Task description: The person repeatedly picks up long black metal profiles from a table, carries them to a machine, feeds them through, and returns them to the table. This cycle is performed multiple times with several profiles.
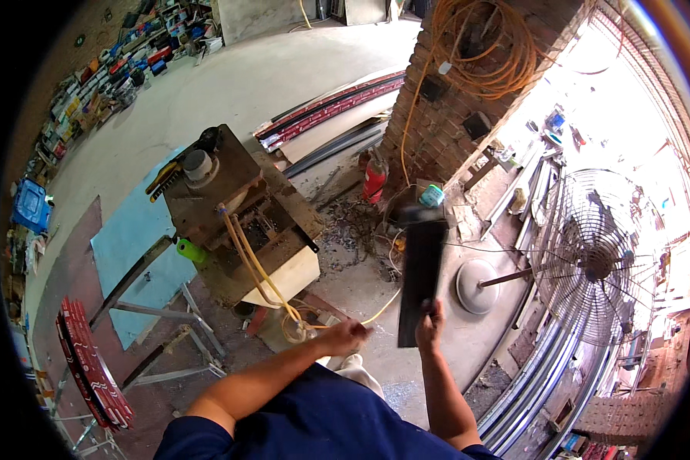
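Observation:
My right hand [430,316] grips the near end of a long dark metal strip [421,270], which points away from me over the floor. My left hand [346,336] hangs beside it, fingers loosely curled, holding nothing I can make out. It is close to a yellow hose [254,264] that runs from the cutting machine [230,207] down toward the floor. Both forearms come up from my dark blue shirt at the bottom edge.
A large standing wire fan [594,257] with a round base [475,285] stands to the right. A brick pillar [468,92] carries coiled orange cable [479,46]. Red and grey profiles [330,107] lie on the floor behind the machine; a red fire extinguisher [373,179] stands near the pillar. Metal rails [537,391] lie lower right.

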`<action>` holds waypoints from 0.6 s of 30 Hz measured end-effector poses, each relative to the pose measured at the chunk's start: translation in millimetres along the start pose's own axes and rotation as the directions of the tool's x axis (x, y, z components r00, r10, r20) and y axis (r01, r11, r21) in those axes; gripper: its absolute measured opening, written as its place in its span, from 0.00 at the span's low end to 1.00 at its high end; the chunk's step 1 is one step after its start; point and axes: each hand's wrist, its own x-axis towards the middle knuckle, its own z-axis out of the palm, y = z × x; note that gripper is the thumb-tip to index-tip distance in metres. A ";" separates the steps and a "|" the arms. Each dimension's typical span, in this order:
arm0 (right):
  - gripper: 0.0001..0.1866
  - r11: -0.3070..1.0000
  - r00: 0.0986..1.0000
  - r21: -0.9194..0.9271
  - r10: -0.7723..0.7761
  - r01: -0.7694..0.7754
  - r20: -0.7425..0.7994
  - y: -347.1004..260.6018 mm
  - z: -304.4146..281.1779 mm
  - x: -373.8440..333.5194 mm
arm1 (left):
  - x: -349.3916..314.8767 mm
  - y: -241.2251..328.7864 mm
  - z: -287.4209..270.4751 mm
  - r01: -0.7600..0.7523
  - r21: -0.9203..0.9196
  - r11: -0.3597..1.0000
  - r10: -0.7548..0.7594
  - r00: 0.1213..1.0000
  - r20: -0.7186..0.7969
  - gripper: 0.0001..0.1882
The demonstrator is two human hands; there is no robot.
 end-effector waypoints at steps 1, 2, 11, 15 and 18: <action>0.14 0.999 1.000 -0.043 -0.008 0.007 -0.028 -46.1 14.2 -3.0 | -2.1 -4.6 15.8 0.004 0.030 1.000 -0.007 0.996 0.093 0.25; 0.18 0.988 0.995 0.155 -0.002 0.017 -0.096 -62.9 9.5 -3.8 | -16.3 56.9 26.6 0.004 0.192 0.981 -0.040 0.982 0.186 0.23; 0.27 0.526 0.917 0.782 0.372 -0.334 0.141 -122.0 14.7 -83.7 | -7.0 117.7 73.4 -0.078 -0.909 0.410 -0.082 0.989 -0.121 0.46; 0.26 0.449 0.754 0.614 0.488 -0.649 0.440 -135.9 7.4 -108.7 | -24.8 155.5 55.0 -0.265 -0.899 0.348 -0.108 0.942 -0.319 0.37; 0.23 0.699 0.582 0.093 0.506 -0.709 0.637 -162.0 -18.7 -113.6 | -11.9 135.7 33.9 -0.118 -0.856 0.503 -0.482 0.784 -0.391 0.53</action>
